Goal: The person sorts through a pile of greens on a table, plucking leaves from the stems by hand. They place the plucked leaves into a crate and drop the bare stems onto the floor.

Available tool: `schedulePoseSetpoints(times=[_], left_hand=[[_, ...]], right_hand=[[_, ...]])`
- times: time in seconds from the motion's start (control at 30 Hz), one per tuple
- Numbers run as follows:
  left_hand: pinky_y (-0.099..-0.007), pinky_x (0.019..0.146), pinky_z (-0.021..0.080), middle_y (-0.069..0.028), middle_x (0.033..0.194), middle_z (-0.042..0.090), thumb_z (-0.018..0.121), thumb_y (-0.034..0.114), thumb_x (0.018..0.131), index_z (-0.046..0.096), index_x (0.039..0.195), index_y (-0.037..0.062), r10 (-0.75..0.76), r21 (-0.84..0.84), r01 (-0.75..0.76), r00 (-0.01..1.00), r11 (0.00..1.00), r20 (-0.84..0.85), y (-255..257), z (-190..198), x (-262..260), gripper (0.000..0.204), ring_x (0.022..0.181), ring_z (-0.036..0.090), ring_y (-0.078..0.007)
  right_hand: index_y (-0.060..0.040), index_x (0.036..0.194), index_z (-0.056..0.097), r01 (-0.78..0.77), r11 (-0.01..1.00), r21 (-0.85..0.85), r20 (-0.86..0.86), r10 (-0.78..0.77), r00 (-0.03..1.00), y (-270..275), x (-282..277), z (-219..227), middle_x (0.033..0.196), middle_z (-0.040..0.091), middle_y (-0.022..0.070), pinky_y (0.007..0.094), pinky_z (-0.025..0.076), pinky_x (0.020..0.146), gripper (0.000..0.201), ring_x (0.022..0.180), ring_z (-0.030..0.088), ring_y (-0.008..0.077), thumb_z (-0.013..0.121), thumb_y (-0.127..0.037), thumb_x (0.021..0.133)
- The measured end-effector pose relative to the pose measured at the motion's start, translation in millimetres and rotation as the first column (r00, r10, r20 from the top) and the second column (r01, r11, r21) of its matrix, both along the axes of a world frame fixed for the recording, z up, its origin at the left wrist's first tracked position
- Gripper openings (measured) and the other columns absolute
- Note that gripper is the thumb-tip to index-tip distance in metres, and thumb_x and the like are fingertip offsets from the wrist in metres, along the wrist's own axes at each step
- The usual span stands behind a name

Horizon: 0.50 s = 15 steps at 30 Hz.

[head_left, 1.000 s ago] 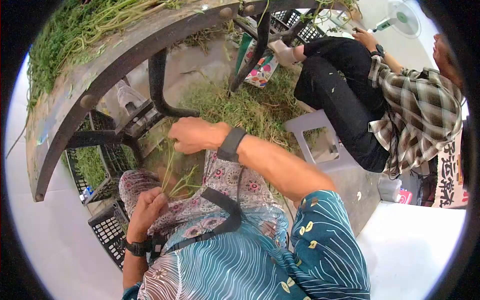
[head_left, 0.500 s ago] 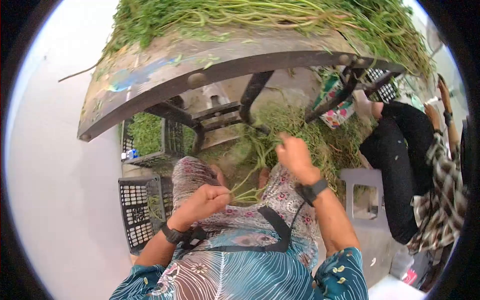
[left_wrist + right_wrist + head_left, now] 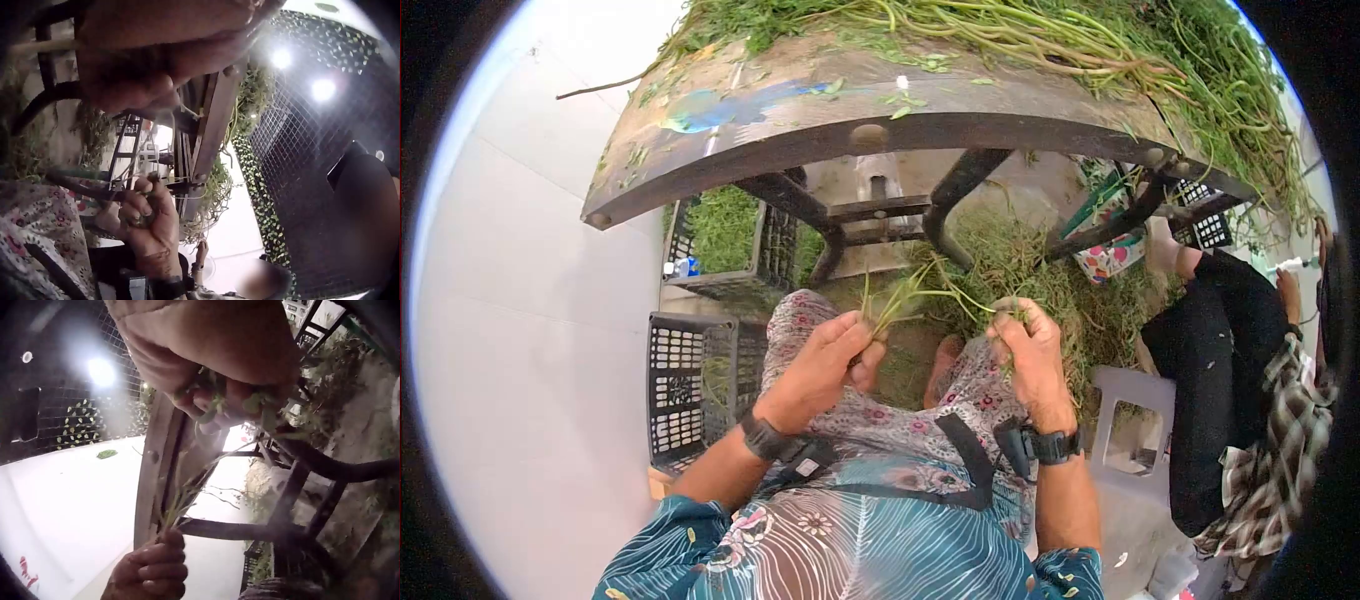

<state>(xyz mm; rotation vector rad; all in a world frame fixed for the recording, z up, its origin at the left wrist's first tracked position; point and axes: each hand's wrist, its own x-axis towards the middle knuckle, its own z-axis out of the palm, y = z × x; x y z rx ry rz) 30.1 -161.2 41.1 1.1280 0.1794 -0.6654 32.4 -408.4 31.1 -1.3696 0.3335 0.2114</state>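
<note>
Over the lap, in the head view, my left hand (image 3: pixel 825 362) grips a small bunch of thin green stems (image 3: pixel 908 296) near its fingertips. Level with it, my right hand (image 3: pixel 1033 362) pinches the end of one long stem that stretches across from the bunch. Small green leaves (image 3: pixel 215 403) poke out between the right fingers in the right wrist view. There the left fist (image 3: pixel 153 569) shows lower down, with the bunch fanning up out of it. In the left wrist view the right hand (image 3: pixel 153 228) appears with its fingers curled.
A wooden table (image 3: pixel 750 110) piled with greens (image 3: pixel 1040 45) stands in front, its dark legs below. Loose stems (image 3: pixel 1020 245) cover the floor. Black crates (image 3: pixel 675 385) stand at the left, one holding greens. Another person (image 3: pixel 1200 380) sits at the right beside a grey stool (image 3: pixel 1112 430).
The head view has turned rightward and settled. My right hand, apart from the bunch before, has come down level with the left and now pinches a stem. My left hand keeps its hold on the bunch.
</note>
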Motion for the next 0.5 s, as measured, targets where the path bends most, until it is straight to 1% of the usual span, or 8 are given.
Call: schedulePoseSetpoints(times=[0.1,0.13,0.2,0.27,0.3,0.4,0.47,0.5], left_hand=[[-0.0233,0.048,0.034,0.0017,0.066,0.047,0.044,0.023,0.094,0.051,0.091,0.0076,0.142,-0.068,-0.154,0.978,0.986,-0.152,6.3,-15.5,1.6,0.017,0.053,0.039,-0.0081],[-0.0235,0.048,0.033,0.0016,0.066,0.047,0.044,0.023,0.094,0.050,0.089,0.0079,0.183,-0.084,-0.204,0.960,0.975,-0.210,11.7,-21.4,2.9,0.017,0.052,0.039,-0.0081],[-0.0238,0.047,0.031,0.0021,0.064,0.044,0.044,0.022,0.093,0.050,0.086,0.0090,0.274,-0.140,-0.335,0.902,0.932,-0.332,22.6,-32.7,4.9,0.016,0.052,0.035,-0.0079],[-0.0235,0.045,0.028,0.0036,0.060,0.041,0.044,0.023,0.093,0.050,0.086,0.0094,0.266,-0.115,-0.339,0.872,0.934,-0.410,31.4,-36.9,4.7,0.017,0.049,0.032,-0.0075],[-0.0234,0.044,0.027,0.0043,0.058,0.039,0.044,0.024,0.093,0.051,0.086,0.0096,0.263,-0.100,-0.342,0.852,0.935,-0.452,33.4,-36.4,4.3,0.017,0.047,0.030,-0.0073],[-0.0230,0.041,0.022,0.0064,0.053,0.033,0.043,0.026,0.094,0.052,0.087,0.0101,-0.047,-0.346,-0.124,0.894,0.930,-0.446,28.3,-39.3,1.6,0.019,0.043,0.025,-0.0066],[-0.0228,0.040,0.020,0.0072,0.051,0.029,0.042,0.027,0.094,0.053,0.088,0.0100,-0.132,-0.279,0.001,0.883,0.960,-0.450,13.9,-30.7,1.1,0.021,0.041,0.022,-0.0062],[-0.0227,0.039,0.019,0.0077,0.050,0.027,0.042,0.028,0.095,0.053,0.089,0.0100,-0.176,-0.246,0.067,0.874,0.967,-0.454,7.4,-28.0,1.2,0.022,0.040,0.021,-0.0061]], right_hand=[[-0.0039,0.098,0.059,0.049,0.996,0.075,0.060,-0.054,0.997,11.3,-2.1,7.9,0.074,0.059,0.0009,0.0181,0.032,0.047,0.017,0.054,0.043,0.0029,0.055,-0.008,0.082],[-0.0038,0.098,0.055,0.052,0.993,0.108,0.072,-0.060,0.996,8.8,-1.9,8.0,0.073,0.055,0.0023,0.0207,0.032,0.048,0.013,0.055,0.042,0.0055,0.052,-0.009,0.086],[-0.0037,0.098,0.054,0.101,0.983,0.155,0.093,-0.116,0.989,3.0,-2.6,7.3,0.073,0.055,0.0021,0.0211,0.032,0.047,0.013,0.055,0.041,0.0057,0.052,-0.008,0.086],[-0.0030,0.098,0.054,0.115,0.980,0.161,0.087,-0.131,0.988,1.5,-3.7,12.5,0.071,0.054,0.0019,0.0219,0.032,0.047,0.014,0.055,0.040,0.0058,0.051,-0.008,0.085],[-0.0042,0.097,0.057,0.077,0.994,0.076,0.084,-0.083,0.993,2.4,-5.0,14.5,0.072,0.055,0.0013,0.0208,0.033,0.049,0.015,0.056,0.042,0.0051,0.053,-0.008,0.084],[-0.0063,0.095,0.063,-0.081,0.981,-0.175,0.095,0.099,0.991,12.8,-9.8,18.6,0.077,0.060,0.0007,0.0196,0.038,0.054,0.015,0.061,0.048,0.0050,0.057,-0.008,0.081],[-0.0057,0.094,0.064,-0.194,0.916,-0.351,0.146,0.257,0.955,25.3,-11.3,23.0,0.081,0.062,0.0018,0.0220,0.043,0.058,0.016,0.065,0.054,0.0079,0.058,-0.008,0.080],[-0.0045,0.094,0.063,-0.201,0.904,-0.377,0.192,0.289,0.938,30.4,-12.7,19.8,0.082,0.063,0.0031,0.0239,0.044,0.061,0.016,0.068,0.056,0.0107,0.058,-0.007,0.079]])
